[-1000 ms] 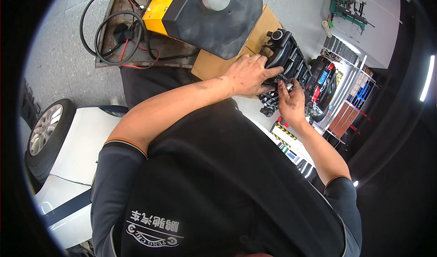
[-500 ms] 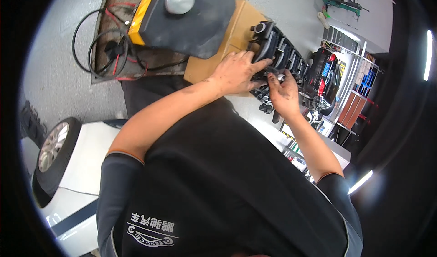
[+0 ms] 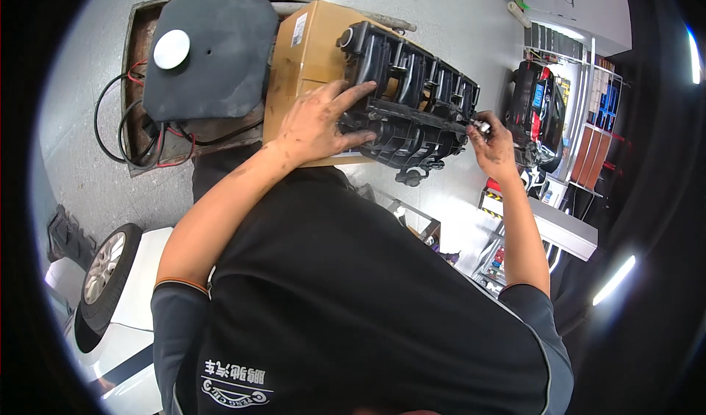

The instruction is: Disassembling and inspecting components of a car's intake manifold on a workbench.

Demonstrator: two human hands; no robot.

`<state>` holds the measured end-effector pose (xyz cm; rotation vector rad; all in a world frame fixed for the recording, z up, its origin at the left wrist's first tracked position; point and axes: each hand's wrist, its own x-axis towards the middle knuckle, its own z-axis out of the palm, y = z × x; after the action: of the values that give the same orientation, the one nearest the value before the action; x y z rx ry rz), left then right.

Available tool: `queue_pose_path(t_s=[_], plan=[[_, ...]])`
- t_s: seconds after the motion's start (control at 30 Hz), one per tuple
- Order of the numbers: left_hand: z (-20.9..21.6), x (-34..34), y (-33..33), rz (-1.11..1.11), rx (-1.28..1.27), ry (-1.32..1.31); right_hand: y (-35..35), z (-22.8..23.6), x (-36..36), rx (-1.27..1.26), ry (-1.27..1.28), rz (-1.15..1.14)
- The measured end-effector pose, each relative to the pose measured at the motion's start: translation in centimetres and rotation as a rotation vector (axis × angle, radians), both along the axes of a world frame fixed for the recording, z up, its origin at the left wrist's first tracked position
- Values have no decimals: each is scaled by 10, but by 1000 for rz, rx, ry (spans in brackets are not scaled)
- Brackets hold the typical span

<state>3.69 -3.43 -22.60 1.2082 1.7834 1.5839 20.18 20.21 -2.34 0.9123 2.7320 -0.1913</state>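
A black plastic intake manifold (image 3: 419, 124) with several curved runners rests on a brown cardboard box (image 3: 300, 38). My left hand (image 3: 321, 118) straddles its left end, the thumb on the nearer side and the fingers on the farther side, gripping it. At the manifold's right end, my right hand (image 3: 494, 146) pinches a small shiny metal piece (image 3: 482, 126) between thumb and fingers. That piece sits by the end of the long bar across the manifold; whether it is joined to the bar I cannot tell.
Left of the box, a black padded square top (image 3: 209, 58) carries a round white knob (image 3: 171, 49); black and red cables (image 3: 110, 121) loop beside it. A white car's wheel (image 3: 109, 268) is at lower left. A dark car (image 3: 533, 110) and shelving stand to the right.
My left hand has moved left to the manifold's end, and my right hand has shifted right with the small metal piece. More of the manifold and box shows as the view has turned.
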Motion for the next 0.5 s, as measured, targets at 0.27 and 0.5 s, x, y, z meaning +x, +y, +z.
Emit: queue_pose_path(t_s=[0.27,0.5], plan=[[0,4,1,59,19,35,3,-1,-9,-114,-98,-3],[-3,5,4,67,33,47,16,9,-19,-107,-349,34]])
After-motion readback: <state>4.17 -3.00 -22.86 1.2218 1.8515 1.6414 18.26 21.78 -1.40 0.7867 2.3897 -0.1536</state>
